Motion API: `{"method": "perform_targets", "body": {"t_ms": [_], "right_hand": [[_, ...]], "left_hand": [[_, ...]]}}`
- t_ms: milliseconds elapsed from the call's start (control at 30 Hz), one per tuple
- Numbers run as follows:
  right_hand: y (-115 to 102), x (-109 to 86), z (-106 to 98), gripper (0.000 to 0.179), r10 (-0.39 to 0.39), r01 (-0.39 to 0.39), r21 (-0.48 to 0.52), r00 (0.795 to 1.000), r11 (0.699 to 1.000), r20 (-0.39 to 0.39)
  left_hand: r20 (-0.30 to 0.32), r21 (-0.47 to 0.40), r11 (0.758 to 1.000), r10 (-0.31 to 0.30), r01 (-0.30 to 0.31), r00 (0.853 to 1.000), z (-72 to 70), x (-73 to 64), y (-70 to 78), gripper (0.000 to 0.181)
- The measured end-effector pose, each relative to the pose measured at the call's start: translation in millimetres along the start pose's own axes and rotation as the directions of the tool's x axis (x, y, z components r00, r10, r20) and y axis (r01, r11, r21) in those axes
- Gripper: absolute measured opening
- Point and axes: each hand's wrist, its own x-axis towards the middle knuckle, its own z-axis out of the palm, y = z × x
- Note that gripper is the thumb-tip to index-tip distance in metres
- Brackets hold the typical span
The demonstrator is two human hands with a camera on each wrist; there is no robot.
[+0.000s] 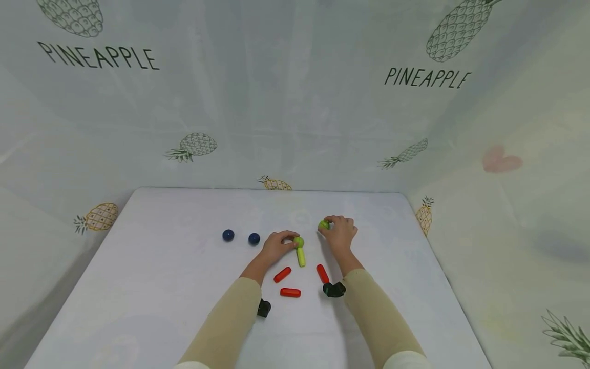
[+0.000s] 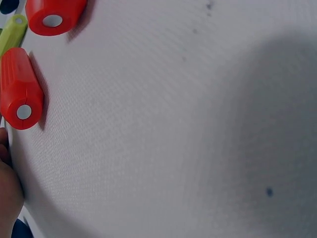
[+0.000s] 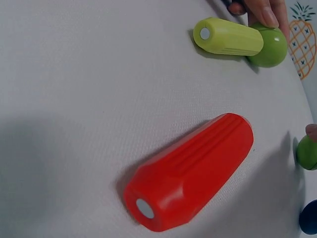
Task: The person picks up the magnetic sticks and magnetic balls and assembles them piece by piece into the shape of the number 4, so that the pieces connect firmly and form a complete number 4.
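Observation:
Between thumb and fingers, my left hand (image 1: pixel 275 247) pinches a green ball (image 1: pixel 299 242). A yellow-green rod (image 1: pixel 301 257) lies with one end against that ball, pointing toward me; the right wrist view shows the ball and rod (image 3: pixel 230 37) end to end. Farther right, my right hand (image 1: pixel 340 234) holds a second green ball (image 1: pixel 323 225) by its fingertips. In the right wrist view only a fingertip and part of this ball (image 3: pixel 308 152) show at the right edge. The left wrist view catches just a sliver of the left hand (image 2: pixel 9 191).
Three red rods lie nearer me: one by the left forearm (image 1: pixel 282 274), a crosswise rod (image 1: pixel 290 292), and a slanted rod (image 1: pixel 322 273) beside the right forearm. Two dark blue balls, a left ball (image 1: pixel 228 235) and a right ball (image 1: pixel 254 239), sit left of my left hand on the white table (image 1: pixel 184 266).

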Motion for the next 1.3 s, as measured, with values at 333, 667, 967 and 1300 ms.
{"method": "perform_targets", "body": {"t_ms": [333,667,967,1300], "right_hand": [[2.4,-2.0,1.0,0.029,-0.005,0.005,-0.036,1.000,0.999,0.002],[-0.6,-3.7,-0.7,0.029,-0.043,0.042,0.037,0.999,0.998,0.021],[-7.5,-13.0,-7.1,0.031,-0.034,0.031,0.075,0.999,0.997,0.037],[-7.0,-26.2,-10.8,0.031,-0.067,0.062,0.147,0.997,0.987,0.024]], "left_hand": [[0.005,0.008,1.000,-0.005,0.005,1.000,2.5,-1.7,1.3,0.029],[0.003,0.021,1.000,0.006,-0.006,1.000,2.5,0.6,-1.3,0.030],[0.000,0.017,1.000,0.016,-0.016,1.000,1.8,1.6,-2.5,0.030],[-0.002,0.021,1.000,0.020,-0.020,1.000,-2.1,-2.2,4.9,0.029]]}}
